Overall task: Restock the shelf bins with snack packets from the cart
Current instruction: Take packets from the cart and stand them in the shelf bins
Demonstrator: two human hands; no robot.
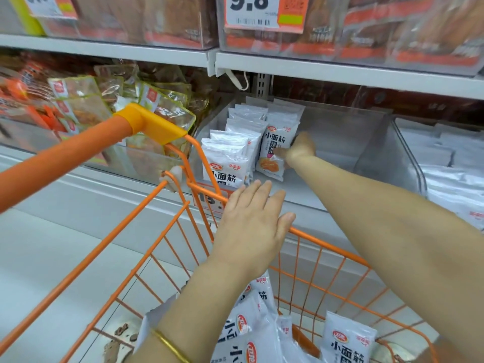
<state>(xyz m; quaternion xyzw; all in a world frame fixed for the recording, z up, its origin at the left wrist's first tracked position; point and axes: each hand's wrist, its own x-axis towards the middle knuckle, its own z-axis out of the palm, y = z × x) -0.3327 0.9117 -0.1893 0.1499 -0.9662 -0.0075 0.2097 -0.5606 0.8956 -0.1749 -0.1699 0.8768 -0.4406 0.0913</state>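
My right hand (298, 150) reaches into a clear shelf bin (340, 132) and grips a white snack packet (277, 150) standing upright beside rows of the same packets (230, 158). My left hand (251, 226) hovers flat with straight fingers over the far rim of the orange wire cart (327, 247), holding nothing. More white snack packets (348, 341) lie in the cart below my left arm.
The cart's orange handle (78, 150) crosses the left of the view. A neighbouring bin (445, 163) on the right holds white packets. Clear packets of brown snacks (86, 100) fill the bin on the left. An upper shelf (340, 72) with price tags hangs overhead.
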